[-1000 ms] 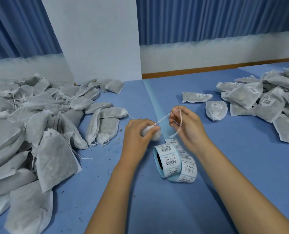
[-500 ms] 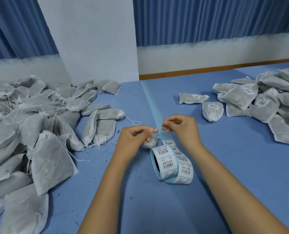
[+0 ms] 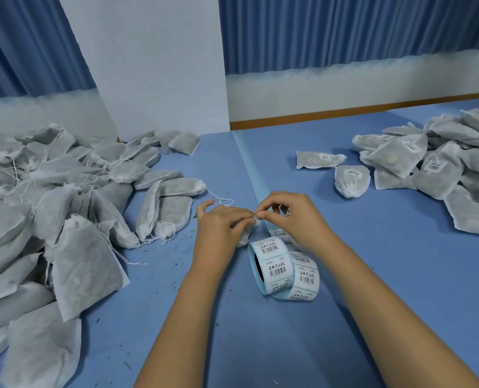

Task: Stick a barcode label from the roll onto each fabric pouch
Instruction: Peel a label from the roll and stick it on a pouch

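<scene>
String (image 3: 256, 217) no longer stretched out. My right hand (image 3: 294, 217) now pinches it at the neck of the pouch (image 3: 245, 238), gripped in my left hand (image 3: 221, 228). Pouch closed, I judge; label from the roll (image 3: 274, 267) next.

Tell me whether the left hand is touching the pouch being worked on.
Touching. The head view shows the left hand curled round the small pouch, with its white fabric poking out underneath.

A sprawling heap of unlabelled grey-white fabric pouches (image 3: 50, 219) blocks the left side of the blue cloth-covered bench (image 3: 387, 275). A heap of labelled pouches (image 3: 443, 169) and two loose labelled pouches (image 3: 352, 180) fill the far right. The white-and-blue roll of barcode labels (image 3: 277, 268) stands in the centre. Bare bench lies right of the roll and along the near edge.
</scene>
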Tool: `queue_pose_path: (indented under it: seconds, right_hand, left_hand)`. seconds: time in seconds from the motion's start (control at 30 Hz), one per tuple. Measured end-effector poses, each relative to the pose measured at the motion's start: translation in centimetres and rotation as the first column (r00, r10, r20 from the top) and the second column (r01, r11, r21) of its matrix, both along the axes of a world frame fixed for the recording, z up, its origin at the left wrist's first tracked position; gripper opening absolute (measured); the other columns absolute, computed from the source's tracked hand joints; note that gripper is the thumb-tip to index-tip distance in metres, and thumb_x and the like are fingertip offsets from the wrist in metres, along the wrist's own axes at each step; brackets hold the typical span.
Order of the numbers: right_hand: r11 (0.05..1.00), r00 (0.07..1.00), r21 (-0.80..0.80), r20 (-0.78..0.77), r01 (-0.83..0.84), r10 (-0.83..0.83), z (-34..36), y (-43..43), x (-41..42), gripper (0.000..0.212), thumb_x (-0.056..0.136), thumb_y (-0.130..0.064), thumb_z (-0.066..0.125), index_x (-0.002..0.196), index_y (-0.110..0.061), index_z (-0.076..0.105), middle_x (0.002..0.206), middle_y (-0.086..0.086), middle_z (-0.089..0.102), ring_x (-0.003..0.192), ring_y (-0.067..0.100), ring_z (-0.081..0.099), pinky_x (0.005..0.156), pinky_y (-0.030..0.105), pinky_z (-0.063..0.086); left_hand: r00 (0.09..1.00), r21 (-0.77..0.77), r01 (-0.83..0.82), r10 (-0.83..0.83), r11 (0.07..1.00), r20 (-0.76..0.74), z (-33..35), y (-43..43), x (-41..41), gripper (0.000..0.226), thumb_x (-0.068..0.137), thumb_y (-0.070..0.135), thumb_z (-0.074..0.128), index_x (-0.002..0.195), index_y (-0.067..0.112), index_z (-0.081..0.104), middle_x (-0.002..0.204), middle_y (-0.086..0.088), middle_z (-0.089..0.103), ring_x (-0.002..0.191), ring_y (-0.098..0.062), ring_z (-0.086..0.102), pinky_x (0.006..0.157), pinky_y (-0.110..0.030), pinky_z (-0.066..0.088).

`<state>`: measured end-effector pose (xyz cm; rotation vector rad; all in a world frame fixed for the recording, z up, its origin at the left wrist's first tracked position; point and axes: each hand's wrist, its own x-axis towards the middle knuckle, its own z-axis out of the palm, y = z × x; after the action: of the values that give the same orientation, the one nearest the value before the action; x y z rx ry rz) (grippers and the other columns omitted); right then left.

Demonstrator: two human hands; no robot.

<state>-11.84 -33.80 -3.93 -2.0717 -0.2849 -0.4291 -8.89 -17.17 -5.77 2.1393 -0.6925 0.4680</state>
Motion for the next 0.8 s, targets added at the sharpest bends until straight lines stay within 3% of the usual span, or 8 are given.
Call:
queue_pose_path:
  seconds: [0.1,0.17,0.23,0.3,0.37,0.47,0.63,0.8]
  right_hand:
    - [0.998,0.993,-0.058,0.118,-0.014,0.021,0.2,-0.5,-0.2,0.009,0.081,-0.009,0.072,0.076,-0.016,0.072,0.079,-0.012,0.065,0.071,0.007,0.051,0.068,0.012,0.034]
    - [0.996,0.987,-0.083,0.157,-0.013,0.026,0.2,-0.5,-0.1,0.010,0.082,-0.009,0.071,0.077,-0.017,0.072,0.084,-0.006,0.069,0.076,0.009,0.056,0.068,0.013,0.035]
    - [0.999,0.993,-0.031,0.115,-0.013,0.017,-0.1,-0.3,0.0,0.011,0.082,-0.009,0.071,0.077,-0.019,0.071,0.080,-0.008,0.070,0.071,0.004,0.055,0.066,0.013,0.035]
    - [0.997,1.000,0.078,0.030,-0.001,-0.002,-0.3,0.1,0.1,0.015,0.083,-0.008,0.070,0.074,-0.021,0.069,0.071,-0.012,0.067,0.063,-0.001,0.053,0.064,0.011,0.036]
    - [0.979,0.999,0.204,-0.035,0.021,-0.014,-0.3,0.4,0.3,0.019,0.084,-0.006,0.069,0.072,-0.021,0.068,0.065,-0.013,0.066,0.056,-0.003,0.052,0.062,0.009,0.037]
    - [0.956,0.997,0.292,-0.070,0.033,-0.013,-0.3,0.5,0.4,0.019,0.086,-0.005,0.066,0.073,-0.018,0.068,0.059,-0.010,0.066,0.050,0.002,0.049,0.057,0.010,0.039]
    - [0.952,0.993,0.306,-0.101,-0.026,0.060,-0.3,1.0,0.2,0.014,0.085,-0.007,0.067,0.075,-0.015,0.071,0.057,-0.006,0.066,0.053,0.001,0.054,0.056,0.010,0.040]
    - [0.971,0.997,0.239,-0.079,0.021,-0.002,-0.3,1.0,0.2,0.006,0.085,-0.013,0.070,0.080,-0.015,0.072,0.072,-0.012,0.068,0.068,0.007,0.055,0.068,0.015,0.042]
  left_hand:
    - [1.000,0.009,0.007,-0.007,1.000,-0.015,0.2,-0.3,-0.1,0.015,0.087,0.012,0.069,0.080,0.022,0.077,0.088,0.014,0.074,0.083,0.007,0.056,0.109,-0.037,0.022]
    - [0.996,-0.031,0.049,-0.051,0.998,-0.072,0.3,-0.6,-0.4,0.019,0.085,0.013,0.071,0.076,0.030,0.074,0.088,0.018,0.068,0.094,-0.008,0.059,0.105,-0.043,0.029]
    - [0.981,-0.146,0.050,-0.076,0.988,-0.178,0.6,-0.9,-1.0,0.032,0.083,0.013,0.074,0.071,0.042,0.068,0.093,0.018,0.057,0.106,-0.023,0.055,0.101,-0.044,0.036]
    - [0.972,-0.208,0.004,-0.053,0.978,-0.231,0.9,-0.9,-1.2,0.032,0.084,0.013,0.074,0.074,0.042,0.068,0.094,0.014,0.054,0.108,-0.030,0.052,0.098,-0.044,0.041]
    - [0.981,-0.209,-0.021,-0.020,0.978,-0.191,1.0,-0.8,-1.3,0.018,0.084,0.013,0.073,0.079,0.031,0.074,0.091,0.010,0.062,0.101,-0.027,0.057,0.094,-0.048,0.043]
    - [0.997,-0.236,-0.027,0.010,0.971,-0.075,1.2,-0.7,-1.5,0.006,0.082,0.013,0.074,0.079,0.017,0.077,0.082,0.007,0.071,0.084,-0.009,0.062,0.091,-0.048,0.043]
    - [0.999,-0.326,-0.043,0.033,0.945,-0.037,1.6,-0.5,-2.0,0.019,0.081,0.008,0.075,0.076,0.027,0.075,0.077,0.020,0.068,0.082,-0.006,0.064,0.089,-0.047,0.047]
    - [0.987,-0.393,-0.089,0.028,0.915,-0.157,1.4,-0.5,-1.9,0.023,0.084,0.009,0.072,0.074,0.030,0.069,0.078,0.017,0.071,0.081,-0.002,0.064,0.083,-0.023,0.048]
